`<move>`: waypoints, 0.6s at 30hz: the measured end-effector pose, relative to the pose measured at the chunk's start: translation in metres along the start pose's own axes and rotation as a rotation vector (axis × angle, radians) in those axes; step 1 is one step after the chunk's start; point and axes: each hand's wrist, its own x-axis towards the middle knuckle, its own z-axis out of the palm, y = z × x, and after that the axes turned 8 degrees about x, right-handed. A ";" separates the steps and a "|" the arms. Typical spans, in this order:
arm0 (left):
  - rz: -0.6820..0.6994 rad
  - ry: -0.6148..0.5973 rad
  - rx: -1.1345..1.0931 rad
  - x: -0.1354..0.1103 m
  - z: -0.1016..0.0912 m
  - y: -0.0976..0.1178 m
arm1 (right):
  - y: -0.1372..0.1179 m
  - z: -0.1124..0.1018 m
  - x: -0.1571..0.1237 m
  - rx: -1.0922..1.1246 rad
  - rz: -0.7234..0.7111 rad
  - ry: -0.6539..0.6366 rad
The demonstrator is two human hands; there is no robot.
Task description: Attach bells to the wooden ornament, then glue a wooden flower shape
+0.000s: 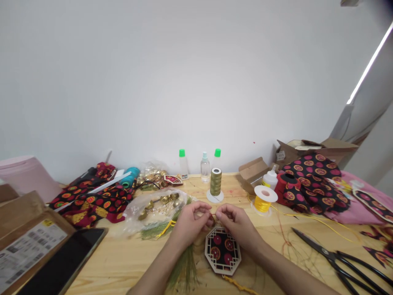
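My left hand (195, 221) and my right hand (235, 221) meet just above an octagonal ornament (223, 250). Both are closed in a pinch, and a short piece of thin cord (214, 214) spans the gap between the fingertips. The ornament has a pale lattice frame over black fabric with magenta and orange round motifs. It lies on the table, with a twisted yellow cord (238, 284) at its lower edge. A green tassel (186, 270) spreads out under my left forearm. The fingers partly hide what they grip.
A green thread spool (216, 182) stands beyond my hands, a yellow cord spool (262, 200) to the right. Black scissors (330, 256) lie at right, a phone (66, 262) at left. Beads in a plastic bag (130, 211), patterned fabric (104, 207) and cardboard boxes (254, 174) surround the workspace.
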 end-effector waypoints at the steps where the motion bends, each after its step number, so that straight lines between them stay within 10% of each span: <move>1: -0.001 0.004 0.015 -0.001 0.000 0.000 | 0.001 0.000 0.000 -0.012 -0.006 0.002; 18: 0.011 -0.010 0.129 -0.007 0.000 0.003 | -0.002 0.001 -0.001 0.036 0.038 0.007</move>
